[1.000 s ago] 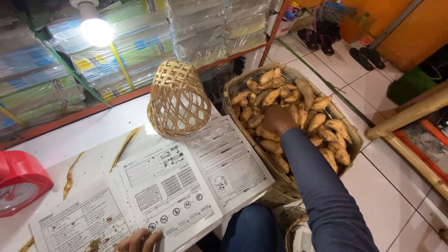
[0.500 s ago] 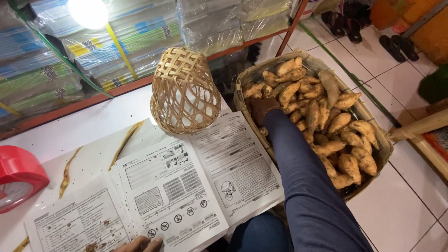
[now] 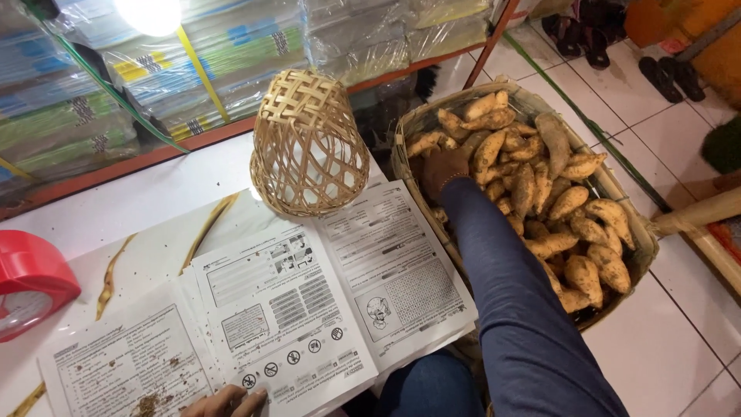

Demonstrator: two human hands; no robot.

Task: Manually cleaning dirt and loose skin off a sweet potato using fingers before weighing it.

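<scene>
- We have one view only, from the head, looking steeply down and forward.
- It sits close over the table [image 3: 154, 208], with the basket [image 3: 617, 193] and floor [image 3: 656, 347] at right.

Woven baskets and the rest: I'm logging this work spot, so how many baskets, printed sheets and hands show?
Woven baskets: 2, the upturned small basket and the big basket of tubers
Printed sheets: 3
Hands: 2, right hand, left hand
Total: 7
</scene>
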